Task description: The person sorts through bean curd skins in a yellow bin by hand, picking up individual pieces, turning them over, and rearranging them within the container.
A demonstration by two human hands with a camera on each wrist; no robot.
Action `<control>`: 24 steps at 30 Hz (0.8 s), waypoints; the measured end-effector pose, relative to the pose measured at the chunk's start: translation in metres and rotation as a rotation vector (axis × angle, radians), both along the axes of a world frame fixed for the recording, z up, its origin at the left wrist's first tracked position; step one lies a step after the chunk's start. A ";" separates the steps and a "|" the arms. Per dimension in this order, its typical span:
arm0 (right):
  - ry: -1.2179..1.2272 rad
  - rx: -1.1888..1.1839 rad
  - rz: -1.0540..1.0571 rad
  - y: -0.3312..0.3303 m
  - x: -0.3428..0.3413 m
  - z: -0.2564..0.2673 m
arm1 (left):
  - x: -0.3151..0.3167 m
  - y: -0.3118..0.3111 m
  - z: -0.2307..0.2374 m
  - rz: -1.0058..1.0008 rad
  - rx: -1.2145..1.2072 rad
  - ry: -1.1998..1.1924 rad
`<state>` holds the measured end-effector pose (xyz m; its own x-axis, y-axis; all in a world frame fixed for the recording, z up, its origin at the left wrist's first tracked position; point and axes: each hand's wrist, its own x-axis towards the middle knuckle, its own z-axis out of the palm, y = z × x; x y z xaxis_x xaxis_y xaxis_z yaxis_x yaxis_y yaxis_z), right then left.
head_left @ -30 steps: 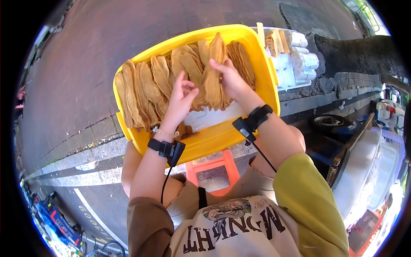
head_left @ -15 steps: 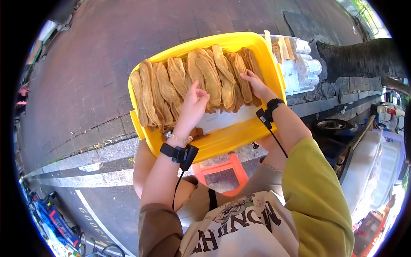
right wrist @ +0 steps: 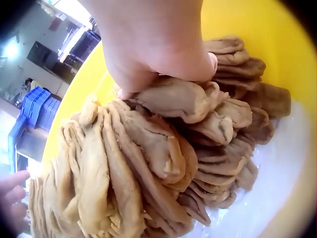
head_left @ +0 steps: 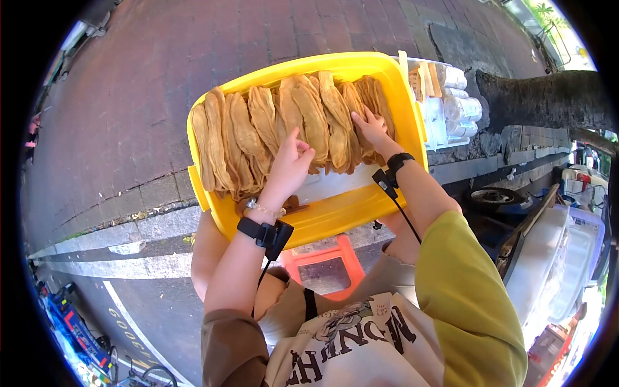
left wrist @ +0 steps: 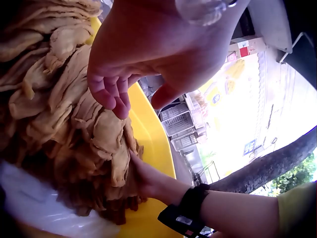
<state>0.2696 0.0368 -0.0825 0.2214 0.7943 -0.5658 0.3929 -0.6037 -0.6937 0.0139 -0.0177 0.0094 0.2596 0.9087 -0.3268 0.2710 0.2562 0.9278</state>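
Observation:
A yellow plastic tub [head_left: 303, 231] holds a tight row of long, wrinkled tan strips [head_left: 248, 138], folded and leaning side by side. My right hand [head_left: 374, 133] is at the right end of that row. In the right wrist view it grips a folded tan strip [right wrist: 171, 101], thumb on one side and fingers on the other. My left hand [head_left: 290, 161] hovers over the front middle of the row with nothing in it. Its fingers hang loosely curled in the left wrist view, a little above the strips [left wrist: 89, 106].
White plastic [head_left: 329, 186] lines the front of the tub floor. Wrapped white rolls [head_left: 461, 109] sit in a tray just right of the tub. A tree trunk [head_left: 548, 97] lies beyond them. A pink stool [head_left: 351, 258] stands between the tub and the person's legs.
The bundle my right hand held raised above the row now rests among the other strips at the right. That hand moved right and lower, then slightly left. My left hand stays over the row.

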 end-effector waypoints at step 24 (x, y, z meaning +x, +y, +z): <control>-0.079 0.353 0.224 -0.020 -0.098 0.030 | 0.010 0.008 -0.069 -0.024 -0.039 0.102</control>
<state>0.1718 0.0172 -0.0524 0.0537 0.9697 -0.2383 0.5478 -0.2281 -0.8049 0.0239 -0.0097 -0.0594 0.2444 0.8888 -0.3877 0.3697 0.2843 0.8846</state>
